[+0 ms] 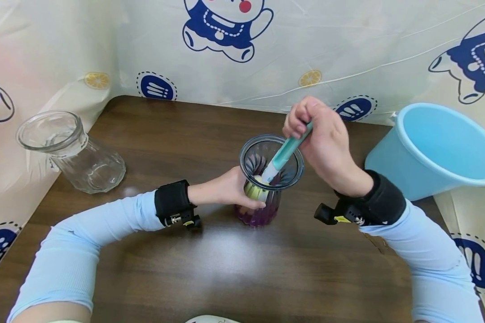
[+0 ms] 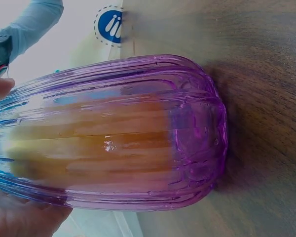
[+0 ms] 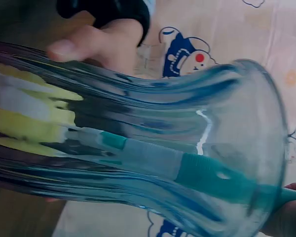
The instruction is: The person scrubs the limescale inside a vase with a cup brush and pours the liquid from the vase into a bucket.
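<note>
A ribbed glass vase (image 1: 258,215), bluish at its flared rim and purple at the base, stands on the dark wooden table, roughly mid-table. My left hand (image 1: 228,188) grips it around the side, thumb toward me. Above the rim, my right hand (image 1: 323,143) holds the teal and white handle of a sponge bottle brush (image 1: 284,152), which slants down through the mouth. Its yellowish sponge head (image 3: 27,111) is inside the vase and shows through the glass; the left wrist view shows it (image 2: 93,143) reaching down near the purple base.
A clear glass jar (image 1: 94,168) stands at the left of the table (image 1: 234,278). On the right is a light blue bucket (image 1: 408,166). Printed plastic sheeting (image 1: 339,40) hangs behind and at the sides. Part of a white object (image 1: 211,319) shows at the near edge.
</note>
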Demonstrator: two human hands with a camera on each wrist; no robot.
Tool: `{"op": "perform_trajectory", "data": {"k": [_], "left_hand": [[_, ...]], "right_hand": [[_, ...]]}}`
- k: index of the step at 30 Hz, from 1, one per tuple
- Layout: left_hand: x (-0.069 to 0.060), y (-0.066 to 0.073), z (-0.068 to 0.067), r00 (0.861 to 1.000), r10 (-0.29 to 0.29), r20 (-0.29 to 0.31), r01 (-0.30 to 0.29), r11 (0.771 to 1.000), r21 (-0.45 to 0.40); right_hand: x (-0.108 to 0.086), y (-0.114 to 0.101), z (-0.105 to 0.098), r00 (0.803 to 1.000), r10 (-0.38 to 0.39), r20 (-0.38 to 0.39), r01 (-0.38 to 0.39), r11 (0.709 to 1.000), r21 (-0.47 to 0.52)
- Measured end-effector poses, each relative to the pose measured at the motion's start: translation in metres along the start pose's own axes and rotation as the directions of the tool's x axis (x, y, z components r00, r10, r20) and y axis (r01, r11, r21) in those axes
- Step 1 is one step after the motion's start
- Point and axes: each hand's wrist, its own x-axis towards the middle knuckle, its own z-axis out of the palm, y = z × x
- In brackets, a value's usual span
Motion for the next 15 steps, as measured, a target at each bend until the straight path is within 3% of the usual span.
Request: {"op": "perform_trajectory", "data": {"k": [7,15], "left_hand": [[0.0,0.0,0.001,0.999,0.03,-0.017,-0.029,0.999,0.028],[0.0,-0.001,0.0,1.0,0.022,0.001,-0.022,1.0,0.011]], "right_hand": [[-0.003,0.022,-0.003,0.99,-0.081,0.113,0.093,0.991,-0.101],[-0.001,0.028,-0.003,0.978,-0.017,0.206,0.05,0.987,-0.154]]}}
